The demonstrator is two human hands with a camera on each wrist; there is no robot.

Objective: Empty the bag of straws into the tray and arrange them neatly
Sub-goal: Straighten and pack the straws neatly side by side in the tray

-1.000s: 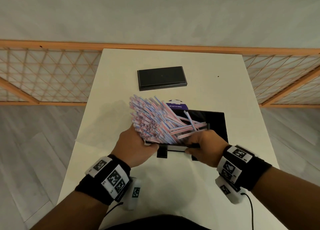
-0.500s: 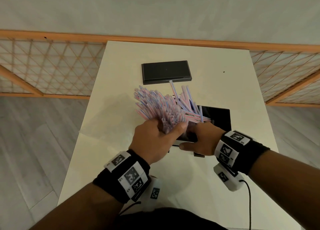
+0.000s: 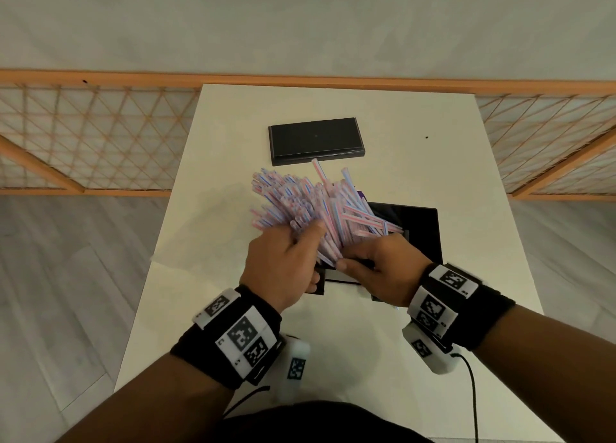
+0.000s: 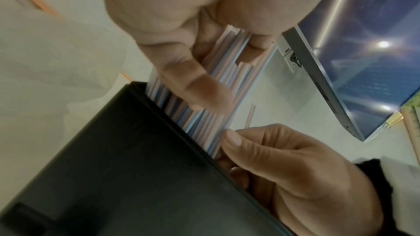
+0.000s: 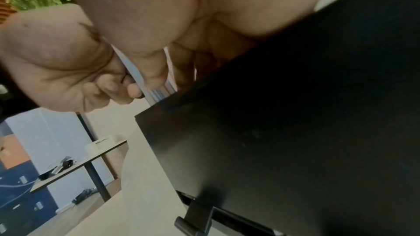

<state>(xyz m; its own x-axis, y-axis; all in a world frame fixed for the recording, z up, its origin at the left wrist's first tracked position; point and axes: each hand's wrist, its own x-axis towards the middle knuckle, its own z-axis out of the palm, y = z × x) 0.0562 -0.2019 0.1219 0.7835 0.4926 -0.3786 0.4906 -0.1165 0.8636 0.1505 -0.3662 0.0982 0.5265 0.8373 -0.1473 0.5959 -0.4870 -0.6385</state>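
Note:
A thick bundle of pink, white and blue striped straws (image 3: 300,202) stands tilted in the near left corner of the black tray (image 3: 420,232), fanning out up and to the left. My left hand (image 3: 300,242) grips the bundle around its lower half. My right hand (image 3: 353,259) pinches the lower ends at the tray's near wall. In the left wrist view the left thumb lies across the straws (image 4: 229,82), and the right hand (image 4: 234,143) touches their ends above the tray (image 4: 113,168). A purple corner of the bag (image 3: 362,195) shows behind the straws.
A flat black lid (image 3: 315,141) lies on the white table (image 3: 206,242) beyond the straws. One straw tip reaches the lid's near edge. A wooden lattice rail (image 3: 100,136) runs behind the table. The right wrist view shows the tray's outer wall (image 5: 272,141).
My left hand has come up from the tray's near left corner and closed around the bundle. The straws now stand steeper, and some loose ones have fanned out to the right.

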